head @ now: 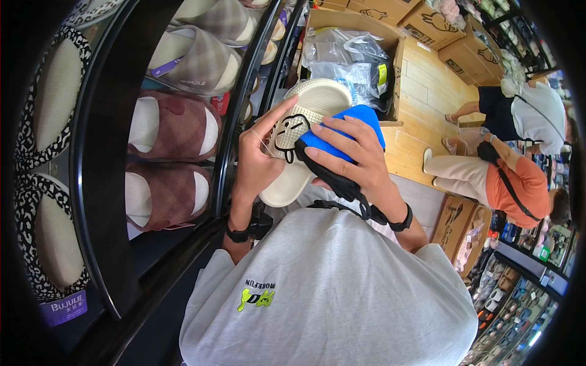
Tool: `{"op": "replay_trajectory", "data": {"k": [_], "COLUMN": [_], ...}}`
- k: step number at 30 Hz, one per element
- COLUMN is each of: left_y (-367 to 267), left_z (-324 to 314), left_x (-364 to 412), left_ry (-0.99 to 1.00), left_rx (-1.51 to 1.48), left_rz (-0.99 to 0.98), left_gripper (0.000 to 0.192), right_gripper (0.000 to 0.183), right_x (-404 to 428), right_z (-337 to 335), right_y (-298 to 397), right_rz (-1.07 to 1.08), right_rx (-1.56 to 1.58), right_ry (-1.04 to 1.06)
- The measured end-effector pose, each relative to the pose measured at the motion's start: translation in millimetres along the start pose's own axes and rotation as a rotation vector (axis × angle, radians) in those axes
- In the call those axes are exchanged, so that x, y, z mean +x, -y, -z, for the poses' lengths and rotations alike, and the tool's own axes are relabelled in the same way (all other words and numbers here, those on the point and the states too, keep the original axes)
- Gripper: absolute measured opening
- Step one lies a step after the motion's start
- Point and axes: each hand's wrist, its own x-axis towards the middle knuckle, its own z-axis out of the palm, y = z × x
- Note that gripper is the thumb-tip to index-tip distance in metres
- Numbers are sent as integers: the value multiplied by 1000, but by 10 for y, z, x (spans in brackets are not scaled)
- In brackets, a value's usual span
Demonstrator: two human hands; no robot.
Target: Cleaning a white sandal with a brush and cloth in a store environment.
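A cream slide sandal (327,91) with a textured strap and a black-outlined cartoon figure is in front of my chest. My left hand (261,158) grips it by the strap side, thumb and fingers around its edge. A thin clear string loops near those fingers. In my right hand (359,155) is a bright blue cloth-like pad (366,119), with a black fabric part (332,171) and a loop hanging below. The pad rests against the sandal's strap and covers part of it. Some of my right fingers are hidden beneath.
At left, black-edged shelves hold brown slippers (176,121), plaid slippers (206,59) and leopard-print slippers (55,96). Ahead stands an opened cardboard box (396,78) with plastic-bagged goods (343,50). Two people (535,110) are on the wooden floor (414,146) at right, near stocked shoe racks (508,315).
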Motion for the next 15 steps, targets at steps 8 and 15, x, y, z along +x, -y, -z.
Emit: {"op": "replay_trajectory", "data": {"k": [8,15], "left_y": [-7,-21], "left_z": [-9,-17], "left_x": [9,20], "left_ry": [21,33], "left_rx": [4,32], "left_rz": [-3,-17], "left_gripper": [70,69], "right_gripper": [63,60], "right_x": [33,38], "right_z": [9,76], "right_y": [-67,-123], "right_rz": [-71,-118], "right_rx": [20,61], "right_ry": [-48,-1]}}
